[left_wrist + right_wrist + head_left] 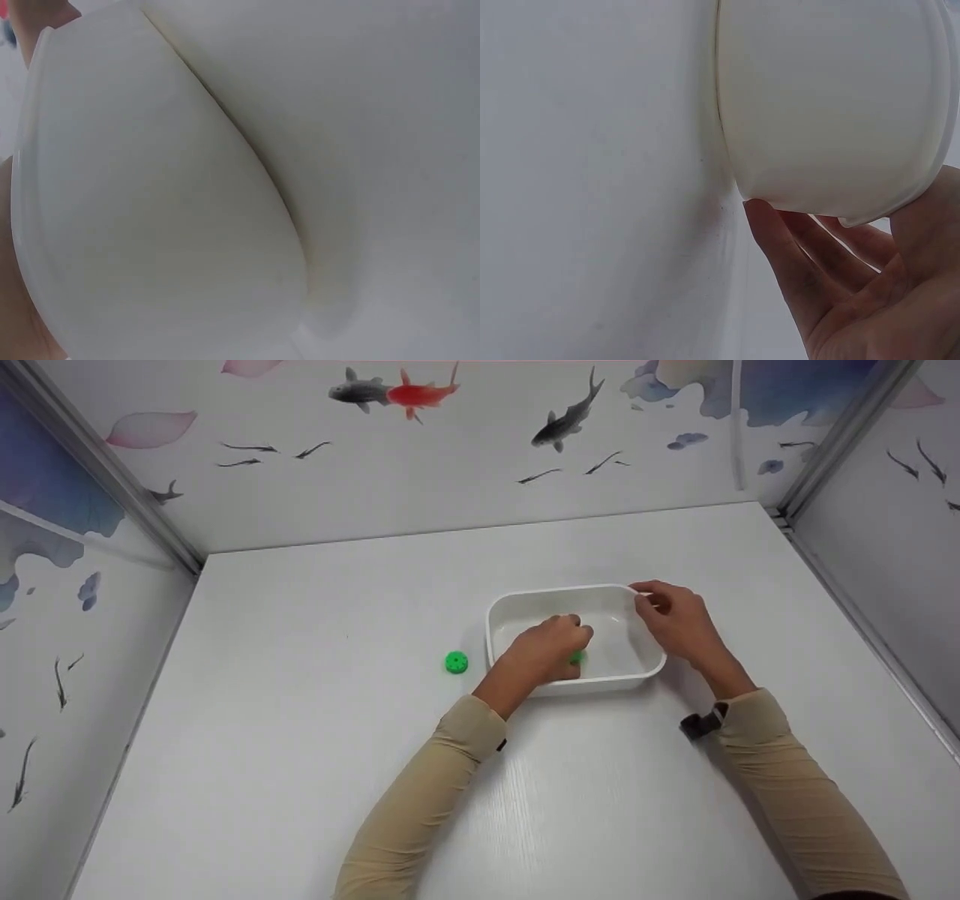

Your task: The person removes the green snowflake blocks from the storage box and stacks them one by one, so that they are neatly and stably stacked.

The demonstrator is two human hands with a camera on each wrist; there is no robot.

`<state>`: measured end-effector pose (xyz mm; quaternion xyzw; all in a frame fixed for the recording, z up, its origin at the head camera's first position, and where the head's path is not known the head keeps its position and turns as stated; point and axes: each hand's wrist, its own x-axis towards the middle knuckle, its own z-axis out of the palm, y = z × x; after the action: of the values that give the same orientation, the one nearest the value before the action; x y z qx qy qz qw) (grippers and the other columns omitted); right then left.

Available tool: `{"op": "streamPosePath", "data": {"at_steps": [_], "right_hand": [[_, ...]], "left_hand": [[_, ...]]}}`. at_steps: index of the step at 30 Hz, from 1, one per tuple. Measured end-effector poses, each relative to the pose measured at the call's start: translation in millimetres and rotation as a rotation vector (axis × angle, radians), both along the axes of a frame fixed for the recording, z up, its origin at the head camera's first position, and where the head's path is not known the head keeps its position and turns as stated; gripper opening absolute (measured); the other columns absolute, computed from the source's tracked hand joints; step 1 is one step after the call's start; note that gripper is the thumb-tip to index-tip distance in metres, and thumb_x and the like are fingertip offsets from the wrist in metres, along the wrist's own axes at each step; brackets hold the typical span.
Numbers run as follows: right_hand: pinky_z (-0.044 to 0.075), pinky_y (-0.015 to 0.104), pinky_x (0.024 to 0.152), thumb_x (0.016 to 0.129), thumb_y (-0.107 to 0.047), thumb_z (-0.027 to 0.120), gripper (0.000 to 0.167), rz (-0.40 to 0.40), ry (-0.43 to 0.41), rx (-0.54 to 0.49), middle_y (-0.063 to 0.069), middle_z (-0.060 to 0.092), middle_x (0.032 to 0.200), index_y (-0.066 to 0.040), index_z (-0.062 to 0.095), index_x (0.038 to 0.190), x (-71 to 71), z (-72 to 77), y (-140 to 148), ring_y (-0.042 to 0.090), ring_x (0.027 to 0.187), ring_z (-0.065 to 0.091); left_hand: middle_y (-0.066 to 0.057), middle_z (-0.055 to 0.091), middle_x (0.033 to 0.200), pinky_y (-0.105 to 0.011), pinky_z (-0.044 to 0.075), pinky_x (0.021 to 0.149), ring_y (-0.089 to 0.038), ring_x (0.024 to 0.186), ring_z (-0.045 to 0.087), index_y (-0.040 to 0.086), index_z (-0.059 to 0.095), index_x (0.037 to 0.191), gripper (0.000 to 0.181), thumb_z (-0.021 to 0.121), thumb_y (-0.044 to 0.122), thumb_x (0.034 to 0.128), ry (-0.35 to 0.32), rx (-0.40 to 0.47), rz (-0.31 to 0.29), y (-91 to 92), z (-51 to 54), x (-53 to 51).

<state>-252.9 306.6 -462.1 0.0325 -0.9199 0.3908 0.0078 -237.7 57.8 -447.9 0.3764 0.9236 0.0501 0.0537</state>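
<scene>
A white rectangular plastic tray [585, 685] with rounded corners stands on the table. My left hand [544, 649] reaches over its near-left rim, with curled fingers holding a small green piece [576, 657]. The hand covers most of that piece, so its shape cannot be made out. At the far right corner, my right hand [679, 619] grips the tray's edge. The right wrist view shows its fingers [780, 262] against the outer wall and the thumb up at the rim. A round green notched disc [456, 662] lies on the table just left of the tray.
The white table [300, 697] is enclosed by panels at the back [450, 487] and both sides, printed with fish and petals. A dark strap [703, 724] sticks out from the right sleeve's cuff. In the left wrist view, the tray's outer wall [165, 202] fills much of the picture.
</scene>
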Motion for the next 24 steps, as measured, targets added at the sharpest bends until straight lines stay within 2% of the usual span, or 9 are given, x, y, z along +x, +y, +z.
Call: {"op": "streamPosePath", "data": {"at_steps": [7, 15, 22, 24], "right_hand": [[0.057, 0.052, 0.100, 0.112, -0.032, 0.053, 0.044, 0.002, 0.011, 0.012, 0.023, 0.072, 0.136, -0.012, 0.064, 0.150, -1.3, -1.7, -0.4, 0.037, 0.119, 0.071], [0.057, 0.051, 0.100, 0.112, -0.035, 0.053, 0.045, 0.004, 0.000, 0.009, 0.022, 0.072, 0.136, -0.014, 0.064, 0.150, -1.7, -0.6, -0.1, 0.036, 0.119, 0.071], [0.053, 0.026, 0.087, 0.112, -0.035, 0.054, 0.044, 0.011, 0.028, -0.003, 0.020, 0.075, 0.132, -0.013, 0.066, 0.148, -2.4, -2.6, 2.8, 0.032, 0.115, 0.073], [0.052, 0.024, 0.086, 0.112, -0.036, 0.054, 0.044, 0.009, 0.027, 0.002, 0.020, 0.074, 0.133, -0.013, 0.066, 0.148, -1.9, -2.7, 3.3, 0.032, 0.115, 0.072]], "left_hand": [[-0.008, 0.068, 0.117, -0.033, 0.060, 0.084, -0.021, 0.101, 0.064, 0.011, 0.070, 0.126, 0.028, 0.076, 0.020, 0.1002, -0.015, 0.058, -0.013, -6.7, 1.3, 0.9], [-0.008, 0.069, 0.126, -0.029, 0.061, 0.093, -0.019, 0.107, 0.065, 0.016, 0.075, 0.131, 0.031, 0.074, 0.016, 0.1004, -0.036, 0.156, -0.019, -20.6, 7.9, 2.8], [-0.008, 0.068, 0.126, -0.030, 0.059, 0.096, -0.021, 0.112, 0.066, 0.013, 0.075, 0.130, 0.028, 0.073, 0.015, 0.1017, -0.044, 0.237, -0.028, -40.7, 15.7, 7.7], [-0.008, 0.068, 0.126, -0.031, 0.059, 0.096, -0.022, 0.113, 0.065, 0.011, 0.075, 0.129, 0.028, 0.073, 0.014, 0.1016, -0.045, 0.264, -0.033, -46.0, 16.4, 9.5]]}}
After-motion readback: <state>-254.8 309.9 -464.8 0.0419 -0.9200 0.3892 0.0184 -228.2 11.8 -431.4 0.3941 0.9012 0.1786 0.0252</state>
